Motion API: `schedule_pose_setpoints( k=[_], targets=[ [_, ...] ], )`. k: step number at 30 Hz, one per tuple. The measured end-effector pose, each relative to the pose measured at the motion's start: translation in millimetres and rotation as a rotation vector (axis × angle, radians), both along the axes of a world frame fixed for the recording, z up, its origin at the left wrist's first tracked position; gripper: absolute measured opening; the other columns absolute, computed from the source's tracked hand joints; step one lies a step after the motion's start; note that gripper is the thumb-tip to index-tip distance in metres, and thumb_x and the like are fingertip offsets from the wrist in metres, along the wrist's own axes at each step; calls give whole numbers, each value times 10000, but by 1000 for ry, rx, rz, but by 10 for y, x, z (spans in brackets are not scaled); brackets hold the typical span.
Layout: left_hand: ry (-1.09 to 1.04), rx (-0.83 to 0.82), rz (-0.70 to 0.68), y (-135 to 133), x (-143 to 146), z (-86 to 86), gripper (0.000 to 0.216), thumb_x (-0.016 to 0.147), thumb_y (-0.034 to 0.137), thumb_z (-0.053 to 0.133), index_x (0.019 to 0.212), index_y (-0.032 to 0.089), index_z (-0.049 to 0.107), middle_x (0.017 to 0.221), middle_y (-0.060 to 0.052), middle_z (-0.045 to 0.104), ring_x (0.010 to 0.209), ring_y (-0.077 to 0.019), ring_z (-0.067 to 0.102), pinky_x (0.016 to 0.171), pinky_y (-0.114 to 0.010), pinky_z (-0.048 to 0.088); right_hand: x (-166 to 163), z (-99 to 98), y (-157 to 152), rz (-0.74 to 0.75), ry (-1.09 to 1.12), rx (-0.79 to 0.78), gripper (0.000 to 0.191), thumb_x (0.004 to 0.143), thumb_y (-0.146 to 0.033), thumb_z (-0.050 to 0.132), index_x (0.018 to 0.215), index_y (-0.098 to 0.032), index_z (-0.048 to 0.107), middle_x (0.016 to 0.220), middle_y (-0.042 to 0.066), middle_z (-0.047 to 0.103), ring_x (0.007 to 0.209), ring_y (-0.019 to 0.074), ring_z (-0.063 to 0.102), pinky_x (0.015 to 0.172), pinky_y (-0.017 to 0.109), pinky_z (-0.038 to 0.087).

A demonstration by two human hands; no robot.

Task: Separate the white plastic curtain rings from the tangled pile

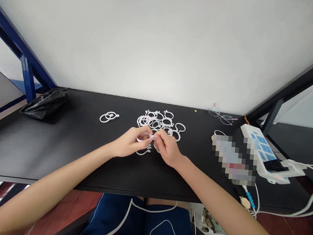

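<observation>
- I see my left hand (130,141) with its fingers curled in, pinching a white ring (146,140) at the thumb and fingertips.
- My right hand (167,148) is closed on the same white ring from the other side, so the two hands meet fingertip to fingertip.
- The white ring sits between both hands, just above the middle of the black bench (59,148), near its front half.
- A loose ring (143,153) lies on the bench right under the hands.
- A pile of rings (160,121) lies just behind the hands, toward the wall.
- Two linked rings (109,117) lie apart to the left of the pile.
- A black bag (45,103) rests at the far left end of the bench.
- A pair of glasses (221,116) lies near the wall to the right, and a power strip (261,149) with a plug in it lies at the right end.
</observation>
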State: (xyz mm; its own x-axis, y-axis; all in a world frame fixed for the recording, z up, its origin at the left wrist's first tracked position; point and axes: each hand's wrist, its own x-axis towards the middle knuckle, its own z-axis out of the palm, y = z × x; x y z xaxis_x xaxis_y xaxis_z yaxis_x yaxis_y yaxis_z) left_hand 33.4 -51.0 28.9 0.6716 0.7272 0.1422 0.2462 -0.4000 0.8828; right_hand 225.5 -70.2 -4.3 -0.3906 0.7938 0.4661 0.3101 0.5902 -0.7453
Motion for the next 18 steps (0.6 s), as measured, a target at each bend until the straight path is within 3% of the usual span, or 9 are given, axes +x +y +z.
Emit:
schedule_pose_setpoints(
  k=[18],
  targets=[
    [17, 28, -11, 40, -26, -30, 192, 934, 363, 461, 910, 176, 494, 596, 75, 399, 571, -83, 339, 574, -207, 328, 3, 56, -5, -18, -72, -6, 219, 1006, -308, 339, 825, -215, 419, 571, -60, 446, 478, 95, 415, 513, 225, 347]
  ],
)
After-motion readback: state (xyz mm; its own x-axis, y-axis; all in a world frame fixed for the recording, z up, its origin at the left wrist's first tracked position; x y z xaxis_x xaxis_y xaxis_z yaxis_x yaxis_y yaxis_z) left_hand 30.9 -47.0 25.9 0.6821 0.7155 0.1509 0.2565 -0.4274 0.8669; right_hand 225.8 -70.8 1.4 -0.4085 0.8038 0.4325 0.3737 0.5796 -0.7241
